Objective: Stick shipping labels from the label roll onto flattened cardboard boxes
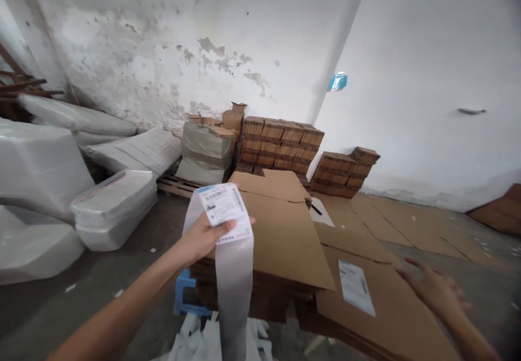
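Note:
My left hand (205,237) grips a strip of printed shipping labels (228,209), thumb on top; its pale backing hangs down toward the floor. Behind and beneath the strip lies a stack of flattened cardboard boxes (285,236). To its right is a second stack of flat cardboard (402,301), with one white shipping label (356,287) on its top sheet. My right hand (437,290), somewhat blurred, is over the right edge of that stack with fingers apart and nothing in it. I cannot tell whether it touches the cardboard.
A dark pen (316,209) rests on white paper (323,217) beyond the stacks. Below the left stack stands a blue stool (183,293), with a heap of white strips (199,342) nearby. White wrapped bundles (114,209) fill the left; bundled cardboard (280,144) lines the wall.

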### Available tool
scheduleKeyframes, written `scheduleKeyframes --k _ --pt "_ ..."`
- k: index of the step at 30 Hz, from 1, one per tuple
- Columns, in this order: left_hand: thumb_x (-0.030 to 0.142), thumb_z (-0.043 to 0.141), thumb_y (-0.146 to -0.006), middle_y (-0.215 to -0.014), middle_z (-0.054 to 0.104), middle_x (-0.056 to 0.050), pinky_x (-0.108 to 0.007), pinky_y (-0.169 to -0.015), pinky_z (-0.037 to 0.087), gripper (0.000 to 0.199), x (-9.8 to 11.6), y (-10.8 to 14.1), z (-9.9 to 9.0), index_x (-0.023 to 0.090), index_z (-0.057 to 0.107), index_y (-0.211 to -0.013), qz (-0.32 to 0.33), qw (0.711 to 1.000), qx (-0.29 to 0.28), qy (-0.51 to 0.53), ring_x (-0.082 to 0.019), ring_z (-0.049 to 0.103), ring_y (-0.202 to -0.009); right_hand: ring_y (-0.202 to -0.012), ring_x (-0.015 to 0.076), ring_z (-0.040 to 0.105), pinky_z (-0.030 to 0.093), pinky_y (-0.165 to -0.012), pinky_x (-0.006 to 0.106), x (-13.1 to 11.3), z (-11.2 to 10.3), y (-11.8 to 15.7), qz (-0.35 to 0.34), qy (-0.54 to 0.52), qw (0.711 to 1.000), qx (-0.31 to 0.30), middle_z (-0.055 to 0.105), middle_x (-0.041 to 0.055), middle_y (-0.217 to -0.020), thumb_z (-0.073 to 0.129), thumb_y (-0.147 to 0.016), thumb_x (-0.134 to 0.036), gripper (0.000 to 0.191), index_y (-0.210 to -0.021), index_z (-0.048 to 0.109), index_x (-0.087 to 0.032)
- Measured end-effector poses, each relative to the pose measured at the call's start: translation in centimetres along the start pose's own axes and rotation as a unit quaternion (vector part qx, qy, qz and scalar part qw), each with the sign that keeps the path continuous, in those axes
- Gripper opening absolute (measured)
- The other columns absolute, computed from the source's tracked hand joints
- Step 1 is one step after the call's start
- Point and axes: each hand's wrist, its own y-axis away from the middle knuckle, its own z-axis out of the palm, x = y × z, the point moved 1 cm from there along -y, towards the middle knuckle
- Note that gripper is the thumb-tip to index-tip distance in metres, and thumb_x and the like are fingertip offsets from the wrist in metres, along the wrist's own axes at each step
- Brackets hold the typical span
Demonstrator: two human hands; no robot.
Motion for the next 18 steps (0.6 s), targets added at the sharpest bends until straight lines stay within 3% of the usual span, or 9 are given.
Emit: scheduleKeyframes --k 2,3,5,7,8,10,12,15,18 --pt "0.031 0.057 -0.085 -0.116 0.069 -0.010 -0.039 -0.109 0.030 0.036 0.6 0.5 1.5 0.022 0.063 -0.119 0.019 0.990 -0.098 -0.098 -0.026 0.055 -0.120 -0.104 0.0355 0.060 0.043 -0.086 0.056 -8.9 0.5 4.6 -0.086 -0.149 0.978 -0.115 0.064 0.0205 -0.108 0.056 -0.067 -0.057 0.051 -0.107 0.059 -0.024" --pt "0.029 0.054 -0.087 -0.119 0.067 -0.008 -0.038 -0.112 0.025 0.032 0.8 0.7 2.2 0.024 0.066 -0.116 0.035 0.978 -0.138 -0.151 -0.025 0.052 -0.123 -0.101 0.0305 0.062 0.045 -0.088 0.051 -13.8 0.6 7.2 -0.144 -0.248 0.939 -0.189 0.065 0.0163 -0.106 0.057 -0.069 -0.056 0.063 -0.122 0.049 -0.023" --pt "0.025 0.054 -0.086 -0.123 0.065 -0.006 -0.039 -0.114 0.020 0.027 0.8 1.1 2.9 0.026 0.070 -0.107 0.063 0.952 -0.181 -0.239 -0.026 0.048 -0.126 -0.096 0.0229 0.063 0.049 -0.084 0.041 -22.6 0.7 12.3 -0.240 -0.357 0.817 -0.384 0.067 0.0084 -0.104 0.063 -0.074 -0.049 0.071 -0.135 0.036 -0.026" --pt "0.022 0.061 -0.080 -0.121 0.065 -0.006 -0.040 -0.112 0.022 0.021 0.5 1.5 2.7 0.025 0.073 -0.097 0.056 0.940 -0.185 -0.282 -0.029 0.048 -0.125 -0.086 0.0185 0.064 0.050 -0.074 0.032 -28.3 0.7 15.7 -0.278 -0.389 0.738 -0.477 0.068 0.0051 -0.100 0.067 -0.073 -0.040 0.050 -0.118 0.053 -0.023" --pt "0.022 0.065 -0.077 -0.118 0.067 -0.006 -0.040 -0.110 0.026 0.016 0.2 1.8 2.3 0.024 0.073 -0.091 0.032 0.944 -0.182 -0.274 -0.030 0.050 -0.122 -0.082 0.0168 0.063 0.050 -0.071 0.030 -29.8 0.8 16.8 -0.289 -0.397 0.730 -0.477 0.068 0.0037 -0.094 0.068 -0.073 -0.036 0.037 -0.105 0.059 -0.020" --pt "0.028 0.069 -0.074 -0.106 0.070 -0.006 -0.039 -0.101 0.038 0.012 -0.2 2.2 1.4 0.021 0.071 -0.083 -0.041 0.975 -0.144 -0.166 -0.030 0.058 -0.110 -0.075 0.0149 0.062 0.048 -0.070 0.028 -30.9 1.3 18.2 -0.308 -0.402 0.754 -0.417 0.067 0.0008 -0.083 0.066 -0.074 -0.029 0.019 -0.089 0.061 -0.019" --pt "0.035 0.066 -0.076 -0.094 0.072 -0.007 -0.035 -0.085 0.049 0.020 -0.5 2.3 0.6 0.018 0.069 -0.085 -0.111 0.993 -0.036 0.017 -0.027 0.065 -0.093 -0.077 0.0153 0.062 0.046 -0.073 0.029 -30.7 1.9 19.2 -0.346 -0.374 0.780 -0.363 0.067 -0.0009 -0.083 0.064 -0.077 -0.024 0.019 -0.095 0.059 -0.022" --pt "0.031 0.054 -0.084 -0.088 0.072 -0.012 -0.031 -0.069 0.054 0.027 -1.0 1.3 -1.1 0.010 0.066 -0.097 -0.143 0.960 0.131 0.202 -0.023 0.068 -0.077 -0.090 0.0175 0.059 0.043 -0.080 0.032 -30.5 1.6 20.0 -0.455 -0.306 0.778 -0.306 0.066 0.0005 -0.094 0.060 -0.082 -0.023 0.013 -0.095 0.061 -0.025" --pt "0.016 0.042 -0.088 -0.081 0.072 -0.012 -0.029 -0.068 0.055 0.026 -1.7 0.0 -4.3 0.004 0.063 -0.098 -0.112 0.933 0.266 0.214 -0.020 0.069 -0.072 -0.092 0.0178 0.055 0.041 -0.083 0.032 -30.8 0.1 18.2 -0.483 -0.345 0.773 -0.222 0.059 0.0029 -0.093 0.055 -0.086 -0.028 0.010 -0.079 0.060 -0.022"
